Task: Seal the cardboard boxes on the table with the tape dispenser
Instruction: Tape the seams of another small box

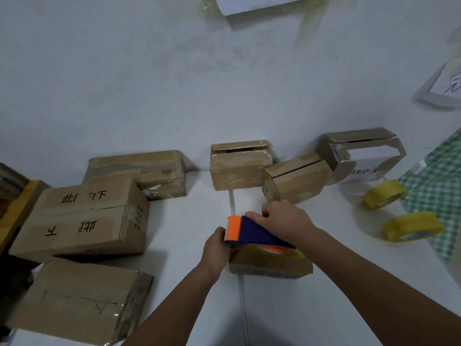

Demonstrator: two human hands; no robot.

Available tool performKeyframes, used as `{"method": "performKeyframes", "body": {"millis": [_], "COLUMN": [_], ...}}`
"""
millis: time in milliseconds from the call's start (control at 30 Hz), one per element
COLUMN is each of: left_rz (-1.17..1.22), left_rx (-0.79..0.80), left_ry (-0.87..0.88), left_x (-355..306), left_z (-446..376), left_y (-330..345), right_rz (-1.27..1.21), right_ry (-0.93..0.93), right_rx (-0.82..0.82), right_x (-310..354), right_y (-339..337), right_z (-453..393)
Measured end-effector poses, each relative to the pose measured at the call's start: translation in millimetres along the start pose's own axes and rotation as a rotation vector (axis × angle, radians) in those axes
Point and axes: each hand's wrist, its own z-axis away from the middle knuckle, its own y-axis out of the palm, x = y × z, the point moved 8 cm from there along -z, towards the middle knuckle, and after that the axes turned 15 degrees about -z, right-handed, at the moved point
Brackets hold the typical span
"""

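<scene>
A blue and orange tape dispenser [252, 232] with a yellowish tape roll lies on top of a small cardboard box [270, 267] in the middle of the white table [189, 221]. My right hand [284, 221] grips the dispenser's blue body from above. My left hand [215, 248] holds the box's left end, its thumb up by the dispenser's orange toothed front. Most of the box top is hidden under the dispenser and my hands.
Larger boxes [82, 218] [79, 299] [139, 171] stand at the left. Three small boxes [239, 164] [296, 178] [361, 153] line the wall behind. Two yellow tape rolls [384, 194] [411, 227] lie right, beside a green checked cloth [439, 191].
</scene>
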Motion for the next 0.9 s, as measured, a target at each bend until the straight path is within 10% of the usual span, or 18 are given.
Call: {"method": "performKeyframes", "body": {"millis": [533,900], "left_rz": [-0.233,0.154], "left_rx": [-0.083,0.017], "left_ry": [0.120,0.128], "left_x": [-3,-3], "left_z": [1,1], "left_y": [2,14], "right_rz": [0.216,0.084], "right_ry": [-0.007,0.018], "right_rx": [0.072,-0.060], "right_x": [4,-47], "right_y": [-18,-45], "right_z": [-9,21]}}
